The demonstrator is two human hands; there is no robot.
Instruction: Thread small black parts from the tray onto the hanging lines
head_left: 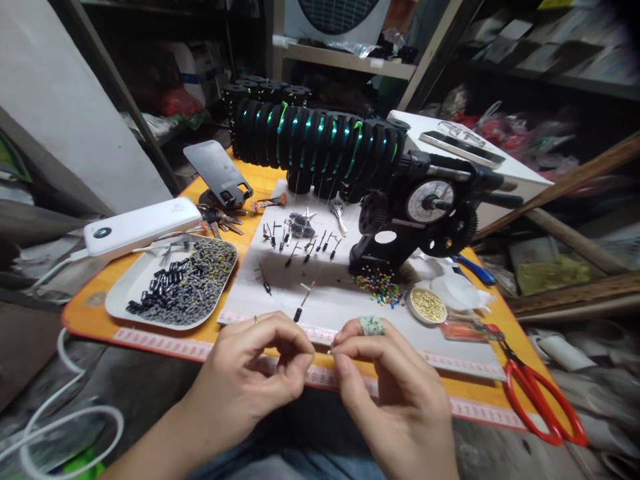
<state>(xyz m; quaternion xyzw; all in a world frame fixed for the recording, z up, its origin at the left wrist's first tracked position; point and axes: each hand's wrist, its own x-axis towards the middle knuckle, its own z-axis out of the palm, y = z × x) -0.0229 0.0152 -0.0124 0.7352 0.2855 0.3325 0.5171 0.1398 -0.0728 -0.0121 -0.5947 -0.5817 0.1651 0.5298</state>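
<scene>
My left hand (265,363) is closed in a pinch, thumb against forefinger, just above the table's front edge; what it holds, if anything, is too small to see. Close beside it, my right hand (390,380) pinches too, with a tiny pale speck at its fingertips that I cannot name. A green patterned wrap (371,325) covers one right finger. Just beyond the hands, a small black cylinder (298,314) hangs or lies at the end of a thin line. Several similar black-tipped pieces (307,253) are spread over the white sheet (250,280).
Left stands a white tray (116,308) of grey and black tubes, near a white power bank (143,227) and phone stand (220,177). Behind is a black machine with ribbed spools (320,140) and a dial (431,200). Right are coloured beads (379,285), a gold-bead dish (427,305) and red-handled scissors (543,403).
</scene>
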